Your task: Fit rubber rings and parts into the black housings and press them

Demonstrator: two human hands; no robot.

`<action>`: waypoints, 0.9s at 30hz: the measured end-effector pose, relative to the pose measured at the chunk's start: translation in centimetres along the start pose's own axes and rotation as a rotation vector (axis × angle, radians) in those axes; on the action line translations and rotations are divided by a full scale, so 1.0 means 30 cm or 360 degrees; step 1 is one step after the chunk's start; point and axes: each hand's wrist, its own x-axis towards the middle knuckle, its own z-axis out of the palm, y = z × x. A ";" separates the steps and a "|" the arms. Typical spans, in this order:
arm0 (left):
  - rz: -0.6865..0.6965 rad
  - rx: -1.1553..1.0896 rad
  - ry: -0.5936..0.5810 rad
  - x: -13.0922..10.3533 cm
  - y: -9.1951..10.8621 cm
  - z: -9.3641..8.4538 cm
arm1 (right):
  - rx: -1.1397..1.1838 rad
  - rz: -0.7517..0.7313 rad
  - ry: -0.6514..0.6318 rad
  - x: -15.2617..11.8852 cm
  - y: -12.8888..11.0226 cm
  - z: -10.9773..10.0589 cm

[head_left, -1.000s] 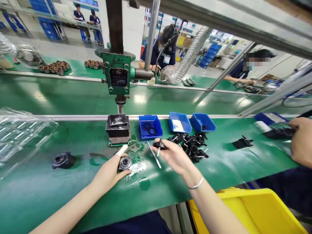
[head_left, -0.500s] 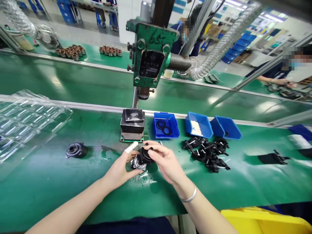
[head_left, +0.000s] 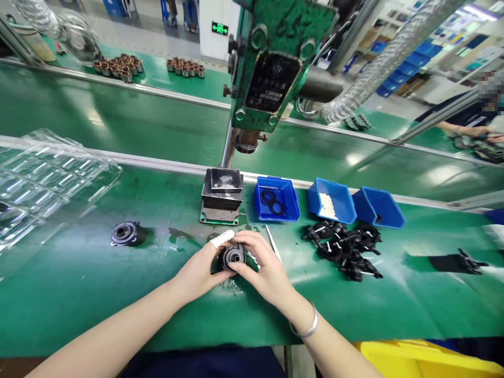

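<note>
Both hands hold one round black housing [head_left: 235, 255] between them, low over the green bench, its central ring facing up. My left hand [head_left: 205, 265] grips it from the left, with a white cover on one finger. My right hand [head_left: 262, 262] has its fingers round the right side and its thumb on the near edge. A white stick-like tool [head_left: 273, 242] lies just beyond my right hand. Another black round housing [head_left: 128, 233] stands on the bench to the left. Several black parts with white pins [head_left: 342, 248] lie piled at the right.
A green press [head_left: 271, 68] rises ahead above its black block [head_left: 222, 188]. Three blue bins [head_left: 289, 210] stand right of it. Clear plastic trays [head_left: 51, 178] lie left, a black part [head_left: 454, 262] far right, a yellow bin [head_left: 417, 357] at lower right. A person's hands [head_left: 478, 131] show beyond.
The black cover in my right hand has come down onto the silver-rimmed part in my left, and both hands now wrap round them together. The view has shifted slightly.
</note>
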 end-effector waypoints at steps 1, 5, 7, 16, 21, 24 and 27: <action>0.0045 0.0053 0.0016 0.000 -0.001 -0.001 | 0.0014 0.0022 0.0024 -0.007 0.010 0.010; 0.0222 0.0227 0.0055 0.010 0.020 -0.015 | 0.0022 0.0040 0.0104 -0.030 0.043 0.043; 0.0272 0.0230 0.0033 0.018 0.035 -0.023 | -0.0008 0.0024 0.0129 -0.035 0.045 0.049; 0.0342 0.0250 0.0030 0.028 0.062 -0.035 | -0.0034 0.0003 0.0106 -0.031 0.035 0.040; 0.0376 0.0243 0.0050 0.034 0.063 -0.037 | -0.0027 -0.0017 0.0105 -0.028 0.040 0.047; 0.0416 0.0243 0.0078 0.032 0.050 -0.023 | -0.0023 -0.0011 0.0111 -0.034 0.050 0.059; 0.0480 0.0270 0.0117 0.026 0.065 -0.021 | -0.0095 0.0019 0.0000 -0.022 0.040 0.022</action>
